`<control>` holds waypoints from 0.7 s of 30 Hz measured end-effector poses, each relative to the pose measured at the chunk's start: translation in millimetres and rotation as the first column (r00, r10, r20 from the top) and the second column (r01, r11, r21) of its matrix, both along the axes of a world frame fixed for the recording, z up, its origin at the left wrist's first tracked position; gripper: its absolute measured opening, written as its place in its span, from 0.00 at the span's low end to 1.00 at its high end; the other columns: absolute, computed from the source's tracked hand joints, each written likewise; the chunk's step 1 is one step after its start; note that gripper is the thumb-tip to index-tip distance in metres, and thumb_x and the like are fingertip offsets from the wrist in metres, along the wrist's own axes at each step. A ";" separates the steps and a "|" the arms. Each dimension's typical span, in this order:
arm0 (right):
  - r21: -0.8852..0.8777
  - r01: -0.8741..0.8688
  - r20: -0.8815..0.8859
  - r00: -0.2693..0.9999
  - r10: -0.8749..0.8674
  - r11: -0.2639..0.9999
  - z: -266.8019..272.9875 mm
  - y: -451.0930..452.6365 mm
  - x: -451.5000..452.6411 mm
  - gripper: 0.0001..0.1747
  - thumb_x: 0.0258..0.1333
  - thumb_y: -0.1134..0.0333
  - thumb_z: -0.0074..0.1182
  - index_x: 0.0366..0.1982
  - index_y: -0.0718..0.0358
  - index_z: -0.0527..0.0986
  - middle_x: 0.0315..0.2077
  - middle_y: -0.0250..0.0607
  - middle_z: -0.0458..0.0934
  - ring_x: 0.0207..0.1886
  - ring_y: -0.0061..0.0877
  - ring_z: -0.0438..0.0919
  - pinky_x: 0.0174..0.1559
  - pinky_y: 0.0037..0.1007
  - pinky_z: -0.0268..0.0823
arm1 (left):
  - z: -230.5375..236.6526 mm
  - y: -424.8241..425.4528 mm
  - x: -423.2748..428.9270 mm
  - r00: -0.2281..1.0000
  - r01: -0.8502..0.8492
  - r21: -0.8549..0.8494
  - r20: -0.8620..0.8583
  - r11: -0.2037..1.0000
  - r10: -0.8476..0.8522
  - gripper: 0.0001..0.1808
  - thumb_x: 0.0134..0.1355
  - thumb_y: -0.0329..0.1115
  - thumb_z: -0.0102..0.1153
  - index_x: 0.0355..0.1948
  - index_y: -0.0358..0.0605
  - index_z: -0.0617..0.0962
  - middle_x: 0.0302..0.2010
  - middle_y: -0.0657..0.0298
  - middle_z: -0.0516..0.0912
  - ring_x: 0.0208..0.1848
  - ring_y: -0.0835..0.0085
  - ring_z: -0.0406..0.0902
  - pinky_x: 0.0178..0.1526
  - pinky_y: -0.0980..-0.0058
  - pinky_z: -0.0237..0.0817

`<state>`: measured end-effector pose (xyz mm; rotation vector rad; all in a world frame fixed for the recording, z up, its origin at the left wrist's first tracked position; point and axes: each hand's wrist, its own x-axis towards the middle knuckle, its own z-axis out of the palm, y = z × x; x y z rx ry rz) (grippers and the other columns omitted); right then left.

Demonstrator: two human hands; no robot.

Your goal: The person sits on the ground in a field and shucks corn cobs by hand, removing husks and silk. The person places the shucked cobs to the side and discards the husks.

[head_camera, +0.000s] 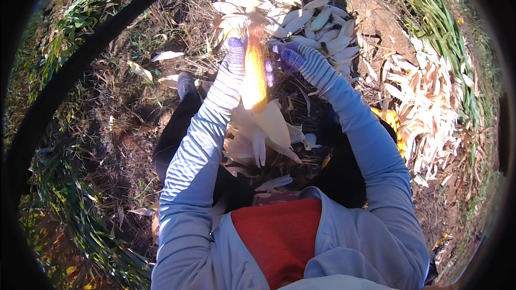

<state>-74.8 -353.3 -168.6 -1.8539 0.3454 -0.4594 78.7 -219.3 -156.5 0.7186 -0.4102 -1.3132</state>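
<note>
A bare yellow ear of corn stands out from my left hand, which wears a purple and white striped knitted glove and grips it from the left side. Brown silk sticks up at the ear's far end, and peeled pale husks hang from its near end. My right hand, in a matching glove, is just right of the ear with fingers bent; whether it pinches anything is unclear. Beyond both hands lies a heap of ears in pale husks.
Loose dry husks are heaped at the right beside a yellow object. Cut green stalks lie along the left, more at the upper right. My legs are bent either side of the husks. A dark curved band crosses the upper left.
</note>
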 end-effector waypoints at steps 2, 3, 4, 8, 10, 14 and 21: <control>0.073 -0.002 -0.056 0.998 0.006 0.997 8.8 1.7 2.0 0.20 0.59 0.53 0.48 0.41 0.64 0.74 0.33 0.37 0.77 0.37 0.22 0.74 0.42 0.24 0.67 | -9.1 -7.9 -7.8 0.989 -0.040 0.029 0.144 0.999 0.035 0.46 0.41 0.77 0.46 0.47 0.47 0.73 0.26 0.56 0.77 0.25 0.63 0.76 0.27 0.64 0.71; 0.105 0.018 -0.088 0.996 -0.009 0.994 16.3 0.2 -0.4 0.21 0.59 0.53 0.48 0.41 0.64 0.74 0.34 0.39 0.77 0.38 0.23 0.74 0.43 0.25 0.67 | -2.3 -12.9 -16.1 0.981 0.000 0.051 0.193 0.999 -0.009 0.50 0.37 0.80 0.44 0.47 0.47 0.72 0.25 0.56 0.77 0.23 0.63 0.75 0.25 0.64 0.71; 0.141 0.021 -0.113 0.994 -0.005 0.990 25.8 1.5 2.3 0.21 0.59 0.52 0.49 0.42 0.64 0.74 0.35 0.40 0.77 0.39 0.25 0.75 0.44 0.27 0.67 | 6.6 -12.9 -22.0 0.968 0.022 0.077 0.248 0.997 -0.040 0.53 0.33 0.83 0.42 0.46 0.46 0.72 0.24 0.56 0.76 0.21 0.63 0.75 0.23 0.64 0.70; 0.119 -0.085 -0.066 0.993 0.094 0.989 37.2 5.8 10.1 0.22 0.58 0.50 0.48 0.40 0.64 0.75 0.34 0.41 0.77 0.39 0.26 0.75 0.44 0.29 0.67 | 10.2 -13.0 -37.3 0.964 0.084 0.244 0.227 0.966 -0.141 0.58 0.28 0.87 0.37 0.44 0.43 0.71 0.22 0.55 0.73 0.17 0.63 0.73 0.17 0.62 0.68; 0.154 -0.095 -0.059 0.993 0.105 0.984 25.0 0.0 11.4 0.21 0.59 0.52 0.47 0.37 0.64 0.75 0.34 0.40 0.78 0.37 0.27 0.76 0.43 0.28 0.67 | 10.6 -11.9 -40.4 0.965 0.104 0.297 0.202 0.949 -0.169 0.58 0.29 0.87 0.37 0.44 0.42 0.70 0.22 0.54 0.74 0.16 0.62 0.73 0.16 0.61 0.68; -0.181 -0.016 -0.030 1.000 0.010 0.983 11.3 -12.7 13.0 0.14 0.56 0.59 0.48 0.40 0.60 0.75 0.31 0.39 0.77 0.34 0.29 0.77 0.41 0.27 0.69 | 4.4 -0.5 -16.9 0.715 -0.036 0.183 0.691 0.983 -0.102 0.40 0.53 0.71 0.39 0.43 0.40 0.70 0.34 0.53 0.77 0.30 0.63 0.77 0.34 0.67 0.71; -0.250 0.288 0.052 0.957 -0.284 0.924 -14.5 -31.1 10.8 0.19 0.61 0.54 0.46 0.27 0.61 0.76 0.21 0.30 0.76 0.18 0.14 0.70 0.19 0.17 0.63 | -3.5 2.6 -26.5 0.446 -0.031 0.258 0.868 0.966 -0.217 0.38 0.54 0.47 0.61 0.58 0.32 0.62 0.50 0.48 0.72 0.57 0.60 0.67 0.60 0.68 0.58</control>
